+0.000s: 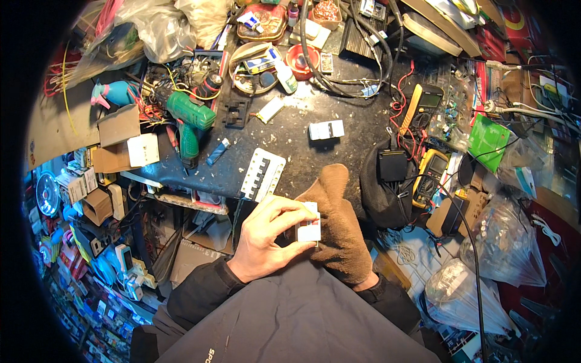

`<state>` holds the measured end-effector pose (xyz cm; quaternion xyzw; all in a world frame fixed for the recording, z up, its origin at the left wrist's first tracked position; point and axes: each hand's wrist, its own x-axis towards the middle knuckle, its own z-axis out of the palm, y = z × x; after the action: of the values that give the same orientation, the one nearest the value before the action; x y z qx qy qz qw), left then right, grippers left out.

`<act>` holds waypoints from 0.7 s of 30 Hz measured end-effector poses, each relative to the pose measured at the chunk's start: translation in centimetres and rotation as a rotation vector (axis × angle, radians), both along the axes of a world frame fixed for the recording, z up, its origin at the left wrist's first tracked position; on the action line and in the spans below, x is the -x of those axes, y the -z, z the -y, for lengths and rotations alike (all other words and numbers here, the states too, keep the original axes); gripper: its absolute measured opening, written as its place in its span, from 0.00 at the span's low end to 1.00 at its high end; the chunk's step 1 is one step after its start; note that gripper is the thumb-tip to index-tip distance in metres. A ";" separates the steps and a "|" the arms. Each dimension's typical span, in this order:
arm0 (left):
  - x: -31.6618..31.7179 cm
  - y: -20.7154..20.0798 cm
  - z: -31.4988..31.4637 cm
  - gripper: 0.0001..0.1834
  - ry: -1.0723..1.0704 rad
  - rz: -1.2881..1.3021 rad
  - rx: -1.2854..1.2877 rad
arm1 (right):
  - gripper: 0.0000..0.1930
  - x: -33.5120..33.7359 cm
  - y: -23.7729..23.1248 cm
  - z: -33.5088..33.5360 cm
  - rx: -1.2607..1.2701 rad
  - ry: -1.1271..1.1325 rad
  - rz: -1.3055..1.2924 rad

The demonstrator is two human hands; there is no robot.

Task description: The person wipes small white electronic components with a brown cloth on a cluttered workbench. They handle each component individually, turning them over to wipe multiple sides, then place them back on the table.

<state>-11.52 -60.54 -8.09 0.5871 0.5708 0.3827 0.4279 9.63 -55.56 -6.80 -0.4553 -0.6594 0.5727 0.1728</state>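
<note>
My left hand pinches a small white block with a red mark on it, between the thumb and fingers, close to my body. Against the block's right side lies a brown cloth. The cloth wraps my right hand, so its fingers are hidden and only a bit near the wrist shows. Just beyond the left hand, a white panel with a row of black parts rests at the bench's near edge. A small white box sits farther back on the dark bench.
A green cordless drill, a blue lighter and wires crowd the left. A yellow multimeter and a dark cap-like item lie right. Thick black cables loop at the back, near a red bowl.
</note>
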 end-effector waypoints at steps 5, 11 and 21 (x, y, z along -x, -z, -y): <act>-0.1 -0.1 -0.1 0.27 0.011 0.000 0.032 | 0.41 -0.4 1.4 -0.6 0.006 -0.191 -0.017; -0.1 0.0 -0.1 0.25 0.057 -0.007 0.002 | 0.46 -0.1 5.6 -0.8 0.015 -0.167 -0.150; 0.0 0.3 0.0 0.22 0.045 -0.024 -0.112 | 0.48 0.7 4.3 -1.7 -0.136 -0.177 -0.119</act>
<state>-11.47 -60.58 -8.43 0.6272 0.5403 0.3973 0.3960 8.94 -53.83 -11.06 -0.3480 -0.7228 0.5657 0.1908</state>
